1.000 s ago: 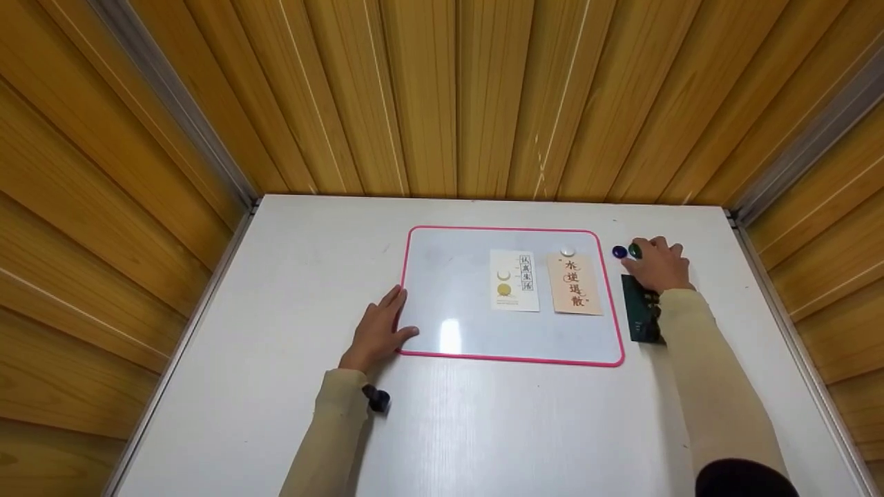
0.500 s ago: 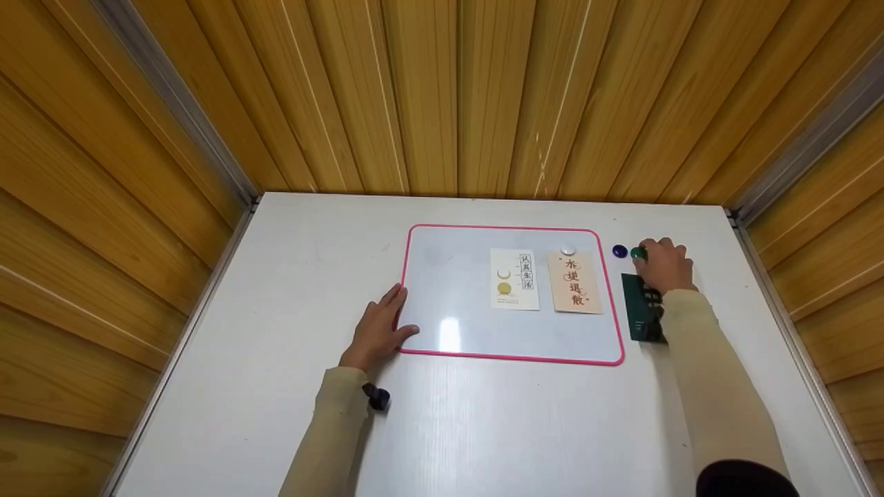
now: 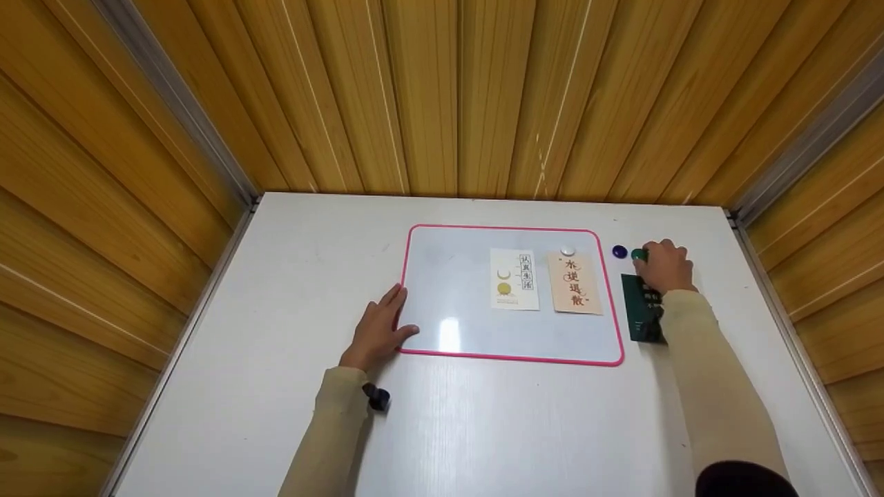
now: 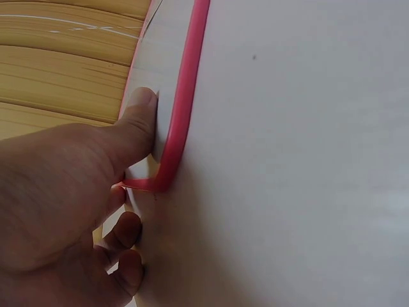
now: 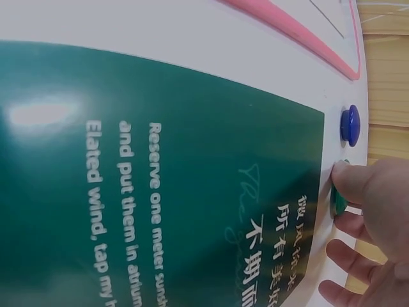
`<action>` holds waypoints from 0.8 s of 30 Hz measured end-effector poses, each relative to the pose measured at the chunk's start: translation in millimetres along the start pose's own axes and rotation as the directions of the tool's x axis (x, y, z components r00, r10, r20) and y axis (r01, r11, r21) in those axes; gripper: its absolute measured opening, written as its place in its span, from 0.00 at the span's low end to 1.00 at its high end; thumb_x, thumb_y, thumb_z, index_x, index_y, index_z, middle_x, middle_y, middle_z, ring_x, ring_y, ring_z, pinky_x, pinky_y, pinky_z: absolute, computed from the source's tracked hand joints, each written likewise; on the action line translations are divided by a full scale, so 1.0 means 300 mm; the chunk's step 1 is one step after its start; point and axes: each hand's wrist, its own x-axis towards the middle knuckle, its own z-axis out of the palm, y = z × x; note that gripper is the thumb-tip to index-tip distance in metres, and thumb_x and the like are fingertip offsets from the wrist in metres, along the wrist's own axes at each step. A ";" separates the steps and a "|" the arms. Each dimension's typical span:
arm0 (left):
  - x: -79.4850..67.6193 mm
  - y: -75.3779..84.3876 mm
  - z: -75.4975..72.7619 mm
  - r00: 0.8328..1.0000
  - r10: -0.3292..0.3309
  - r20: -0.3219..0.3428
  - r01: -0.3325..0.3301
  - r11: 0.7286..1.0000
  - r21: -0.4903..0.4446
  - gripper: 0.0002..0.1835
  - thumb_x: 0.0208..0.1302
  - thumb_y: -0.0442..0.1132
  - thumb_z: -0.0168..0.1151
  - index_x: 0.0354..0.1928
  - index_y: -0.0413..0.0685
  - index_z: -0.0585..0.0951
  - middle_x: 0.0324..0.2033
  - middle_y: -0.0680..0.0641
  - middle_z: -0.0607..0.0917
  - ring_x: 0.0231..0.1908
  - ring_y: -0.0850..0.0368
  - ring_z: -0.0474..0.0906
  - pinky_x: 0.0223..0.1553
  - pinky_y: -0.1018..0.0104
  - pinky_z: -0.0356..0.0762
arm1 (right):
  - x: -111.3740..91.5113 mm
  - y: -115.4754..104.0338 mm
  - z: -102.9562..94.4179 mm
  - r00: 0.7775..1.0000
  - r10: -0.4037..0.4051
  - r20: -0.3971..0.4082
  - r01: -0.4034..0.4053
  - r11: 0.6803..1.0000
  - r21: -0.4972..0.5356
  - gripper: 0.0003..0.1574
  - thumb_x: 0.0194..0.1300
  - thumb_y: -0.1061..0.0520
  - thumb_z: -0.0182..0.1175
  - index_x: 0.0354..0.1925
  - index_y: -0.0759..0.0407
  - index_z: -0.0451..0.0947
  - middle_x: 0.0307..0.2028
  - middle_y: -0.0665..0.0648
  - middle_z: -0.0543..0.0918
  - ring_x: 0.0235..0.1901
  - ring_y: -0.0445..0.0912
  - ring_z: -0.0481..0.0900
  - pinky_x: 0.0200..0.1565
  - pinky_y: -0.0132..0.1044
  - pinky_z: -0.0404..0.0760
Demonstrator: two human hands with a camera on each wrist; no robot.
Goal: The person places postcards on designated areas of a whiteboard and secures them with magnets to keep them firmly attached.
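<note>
Green and round, the button-shaped magnet (image 5: 339,199) sits at the fingertips of the right grip (image 3: 667,268), pinched between thumb and index finger at the counter's (image 3: 207,345) surface. The thumb lies across one side of it and the index finger meets the other, as the right wrist view shows, while the remaining fingers are bent loosely beside it. Just to the left of this pinch, near the thumb but apart from it, stands a blue magnet (image 3: 619,252) on the counter. A dark green card (image 3: 635,310) with white lettering lies just on the near side of the green magnet, partly hidden in the head view by the right wrist. Farther left is a whiteboard (image 3: 449,290) with a pink rim (image 4: 182,96), flat on the counter and well within reach of the left grip (image 3: 376,328). That grip is relaxed rather than clenched: its fingers run along the outside of the board's left edge, and its thumb rests over the near left corner. On the board's right half lies a peach card (image 3: 574,283) with a white magnet (image 3: 568,250) at its top edge, and beside it, a little apart, a white card (image 3: 514,279) printed with a gold crescent and disc. Beyond the counter rises a wood-panelled wall (image 3: 428,96).
</note>
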 end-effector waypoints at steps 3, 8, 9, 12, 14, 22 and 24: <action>-0.001 -0.001 0.001 1.000 0.000 0.002 0.000 1.000 0.002 0.45 0.66 0.50 0.71 0.80 0.47 0.60 0.80 0.46 0.58 0.62 0.44 0.67 0.68 0.49 0.67 | -0.004 -0.001 -0.001 1.000 0.003 -0.001 -0.003 1.000 -0.004 0.28 0.75 0.56 0.57 0.60 0.80 0.71 0.52 0.81 0.72 0.49 0.75 0.68 0.52 0.76 0.69; -0.002 0.000 0.000 1.000 -0.009 0.005 0.009 1.000 0.001 0.46 0.67 0.50 0.70 0.80 0.48 0.59 0.80 0.48 0.57 0.63 0.45 0.67 0.70 0.50 0.65 | -0.002 0.001 0.001 1.000 0.013 0.002 -0.013 1.000 -0.001 0.29 0.75 0.55 0.57 0.60 0.80 0.71 0.51 0.81 0.72 0.49 0.75 0.67 0.52 0.76 0.69; -0.002 -0.001 0.001 1.000 -0.015 0.004 0.015 1.000 0.002 0.46 0.67 0.50 0.70 0.80 0.48 0.59 0.80 0.49 0.57 0.63 0.45 0.67 0.70 0.51 0.66 | -0.002 0.003 0.001 1.000 0.011 0.000 -0.011 1.000 0.001 0.29 0.75 0.55 0.57 0.59 0.80 0.71 0.51 0.81 0.72 0.49 0.75 0.68 0.52 0.76 0.69; -0.001 -0.004 0.005 0.999 -0.034 0.005 0.034 0.999 -0.001 0.46 0.66 0.51 0.71 0.80 0.51 0.60 0.80 0.51 0.56 0.63 0.47 0.66 0.69 0.52 0.67 | -0.001 0.006 0.000 1.000 0.012 0.001 -0.012 1.000 0.008 0.29 0.75 0.55 0.57 0.58 0.81 0.71 0.50 0.81 0.72 0.49 0.76 0.68 0.51 0.77 0.69; 0.000 -0.005 0.007 0.999 -0.039 0.004 0.039 0.999 -0.001 0.46 0.66 0.51 0.71 0.80 0.51 0.60 0.80 0.51 0.57 0.64 0.47 0.66 0.69 0.52 0.67 | 0.000 0.006 -0.001 1.000 0.013 0.004 -0.013 1.000 0.012 0.29 0.74 0.55 0.57 0.58 0.81 0.71 0.50 0.81 0.72 0.49 0.76 0.67 0.51 0.76 0.69; -0.002 -0.004 0.006 1.000 -0.028 0.003 0.028 1.000 0.002 0.45 0.66 0.50 0.71 0.80 0.51 0.60 0.80 0.51 0.57 0.60 0.48 0.66 0.67 0.53 0.68 | -0.001 0.002 -0.006 1.000 0.017 0.023 -0.017 1.000 0.019 0.30 0.75 0.55 0.57 0.59 0.81 0.70 0.51 0.81 0.72 0.50 0.74 0.67 0.53 0.76 0.68; -0.001 -0.003 0.005 1.000 -0.026 0.004 0.026 1.000 0.000 0.45 0.66 0.50 0.71 0.80 0.50 0.60 0.80 0.50 0.57 0.59 0.48 0.66 0.67 0.53 0.68 | -0.001 0.003 -0.008 1.000 0.015 0.027 -0.015 1.000 0.017 0.30 0.75 0.55 0.57 0.59 0.81 0.70 0.51 0.81 0.72 0.50 0.75 0.68 0.52 0.76 0.68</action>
